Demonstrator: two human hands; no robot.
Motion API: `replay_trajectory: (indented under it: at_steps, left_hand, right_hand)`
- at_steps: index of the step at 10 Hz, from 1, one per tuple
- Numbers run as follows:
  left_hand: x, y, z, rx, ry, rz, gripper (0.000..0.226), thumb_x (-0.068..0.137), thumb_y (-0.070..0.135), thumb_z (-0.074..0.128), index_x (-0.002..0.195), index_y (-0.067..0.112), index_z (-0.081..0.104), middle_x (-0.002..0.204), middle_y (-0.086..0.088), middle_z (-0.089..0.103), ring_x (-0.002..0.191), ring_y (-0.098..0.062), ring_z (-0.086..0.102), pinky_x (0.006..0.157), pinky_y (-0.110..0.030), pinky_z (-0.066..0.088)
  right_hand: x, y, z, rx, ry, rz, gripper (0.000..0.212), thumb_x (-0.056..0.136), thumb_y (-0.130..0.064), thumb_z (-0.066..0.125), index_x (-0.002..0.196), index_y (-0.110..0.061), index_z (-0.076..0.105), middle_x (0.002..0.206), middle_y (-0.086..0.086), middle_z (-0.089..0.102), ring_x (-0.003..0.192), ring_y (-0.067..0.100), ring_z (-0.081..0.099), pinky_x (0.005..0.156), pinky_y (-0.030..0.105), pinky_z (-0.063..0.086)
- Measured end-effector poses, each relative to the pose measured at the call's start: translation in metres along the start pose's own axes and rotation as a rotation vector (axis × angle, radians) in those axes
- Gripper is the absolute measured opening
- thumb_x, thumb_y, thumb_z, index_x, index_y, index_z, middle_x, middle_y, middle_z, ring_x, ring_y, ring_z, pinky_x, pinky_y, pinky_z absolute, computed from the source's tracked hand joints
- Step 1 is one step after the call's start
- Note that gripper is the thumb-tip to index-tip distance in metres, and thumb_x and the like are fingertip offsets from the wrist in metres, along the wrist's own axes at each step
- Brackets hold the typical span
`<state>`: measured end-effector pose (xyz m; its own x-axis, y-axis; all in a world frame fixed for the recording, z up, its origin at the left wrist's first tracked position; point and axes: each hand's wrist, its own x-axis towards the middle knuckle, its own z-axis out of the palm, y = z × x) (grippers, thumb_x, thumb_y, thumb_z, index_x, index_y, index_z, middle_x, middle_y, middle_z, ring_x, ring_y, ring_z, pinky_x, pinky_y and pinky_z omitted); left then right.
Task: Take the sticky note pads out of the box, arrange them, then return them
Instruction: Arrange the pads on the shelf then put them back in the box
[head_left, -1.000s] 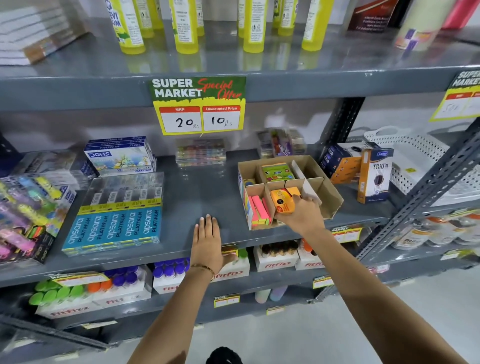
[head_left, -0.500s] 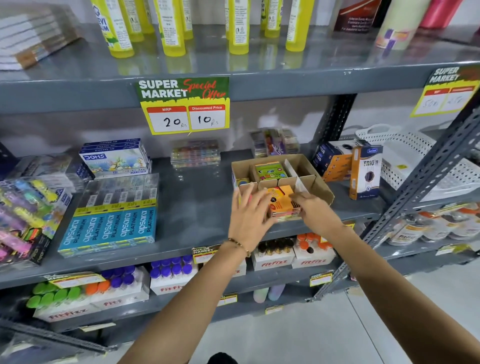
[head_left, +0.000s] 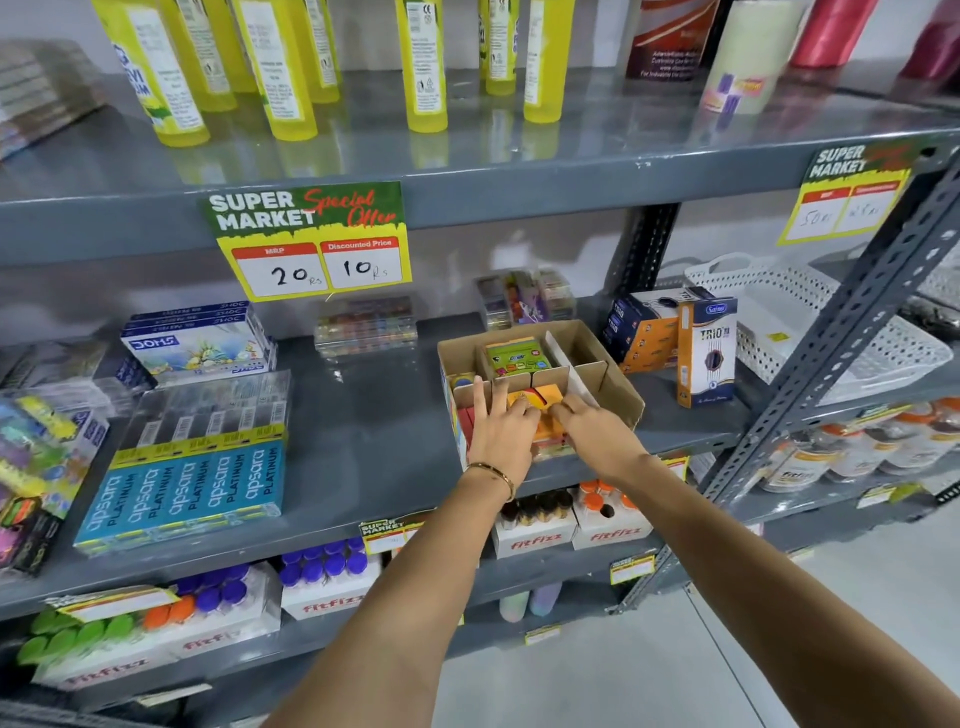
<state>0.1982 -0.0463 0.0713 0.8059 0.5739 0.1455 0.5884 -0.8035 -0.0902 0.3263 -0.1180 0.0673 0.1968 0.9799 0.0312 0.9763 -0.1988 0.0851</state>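
A brown cardboard box with dividers stands on the grey middle shelf. An orange sticky note pad sits in its front middle compartment. My left hand and my right hand both rest on this pad, fingers pressing from either side. A green pad lies in the back compartment. Pink and red pads show in the front left compartment, partly hidden by my left hand.
Blue Apsara pencil boxes lie to the left. Orange and blue Trio boxes stand right of the cardboard box, beside a white basket. A slanted metal brace crosses at right. Yellow bottles stand above.
My left hand left the bare shelf and moved right to the box. My right hand lowered the orange pad into the front compartment, and both hands now press on it.
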Motion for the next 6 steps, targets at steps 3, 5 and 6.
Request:
replay_trajectory:
  at_steps: [3,5,6]
  left_hand:
    - [-0.009,0.003,0.010,0.089,-0.031,-0.023,0.040,0.078,0.022,0.068,0.114,0.014,0.051,0.126,-0.010,0.054,0.135,-0.037,0.024,0.107,-0.065,-0.006]
    - [-0.012,0.005,0.012,0.108,0.001,-0.009,0.041,0.079,0.016,0.064,0.117,0.012,0.048,0.130,-0.012,0.052,0.135,-0.038,0.025,0.105,-0.063,-0.011]
    - [-0.012,0.002,0.006,0.046,0.071,0.006,0.049,0.081,0.021,0.065,0.123,0.011,0.044,0.132,-0.012,0.051,0.135,-0.036,0.026,0.107,-0.054,-0.013]
  right_hand:
    - [-0.005,-0.008,0.006,-0.039,0.037,0.046,0.046,0.089,0.001,0.053,0.132,-0.008,0.039,0.137,0.015,0.042,0.131,0.031,0.039,0.091,0.035,0.052]
    - [-0.003,-0.015,0.006,-0.070,0.030,0.067,0.040,0.092,0.001,0.048,0.131,-0.004,0.039,0.135,0.017,0.044,0.128,0.034,0.042,0.091,0.036,0.053]
    - [-0.008,-0.022,0.001,-0.063,0.104,0.080,0.038,0.094,-0.002,0.046,0.131,-0.004,0.038,0.135,0.016,0.045,0.126,0.031,0.044,0.095,0.034,0.051]
